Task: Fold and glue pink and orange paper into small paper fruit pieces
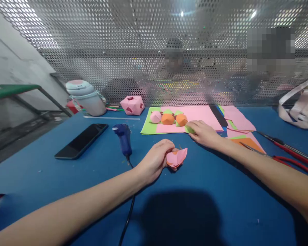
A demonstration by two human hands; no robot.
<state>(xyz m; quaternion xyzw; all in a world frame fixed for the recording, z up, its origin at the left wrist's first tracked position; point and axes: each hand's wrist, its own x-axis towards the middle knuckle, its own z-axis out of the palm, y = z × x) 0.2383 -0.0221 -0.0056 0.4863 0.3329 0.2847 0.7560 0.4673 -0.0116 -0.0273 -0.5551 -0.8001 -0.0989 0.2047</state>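
Observation:
My left hand (155, 160) is closed around a folded pink and orange paper piece (177, 158), held just above the blue table (207, 205). My right hand (204, 133) reaches forward with its fingers pinched on a small green folded paper piece (189, 129) at the edge of the pink sheet (195, 116). Just beyond it sit a pink paper ball (155, 117) and two orange paper balls with green tops (167, 118) (181, 119).
A blue glue gun (124, 138) with its black cord lies left of my hands, a black phone (81, 140) further left. A pink paper polyhedron (132, 105) and a pale bottle (86, 97) stand at the back. Coloured paper sheets (240, 119) and red-handled scissors (292, 155) lie right. A perforated metal screen (154, 51) closes the far edge.

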